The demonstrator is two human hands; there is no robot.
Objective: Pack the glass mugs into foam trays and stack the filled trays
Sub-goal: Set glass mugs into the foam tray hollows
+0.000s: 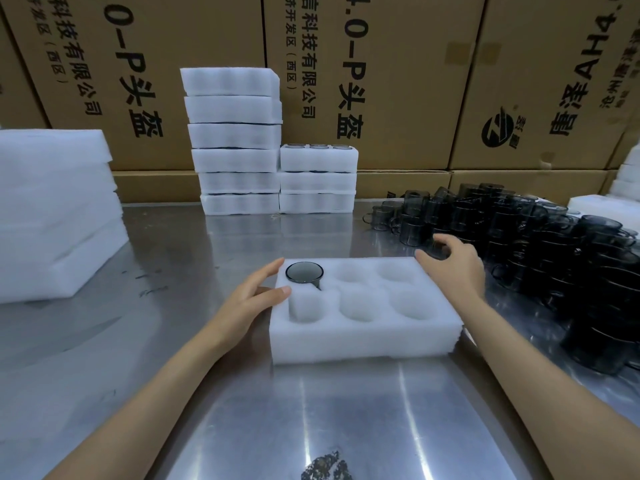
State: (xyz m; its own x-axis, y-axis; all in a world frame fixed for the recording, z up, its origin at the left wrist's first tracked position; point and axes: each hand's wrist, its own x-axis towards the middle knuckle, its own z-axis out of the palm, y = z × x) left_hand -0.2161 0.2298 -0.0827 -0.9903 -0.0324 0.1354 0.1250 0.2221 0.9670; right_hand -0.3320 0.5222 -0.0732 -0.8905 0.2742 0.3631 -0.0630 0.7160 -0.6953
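One mug in, five pockets bare!
Left hand (254, 299), fingers straight, steadies the foam tray (363, 336) on the surface (311, 410); right hand (453, 263) curls around a dark mug (438, 251) at the glass pile (554, 254); seated mug (304, 272) far-left pocket.

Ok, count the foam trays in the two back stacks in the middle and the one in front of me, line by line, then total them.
Tall back stack: 6 trays
Short back stack: 3 trays
Front tray: 1
Total: 10
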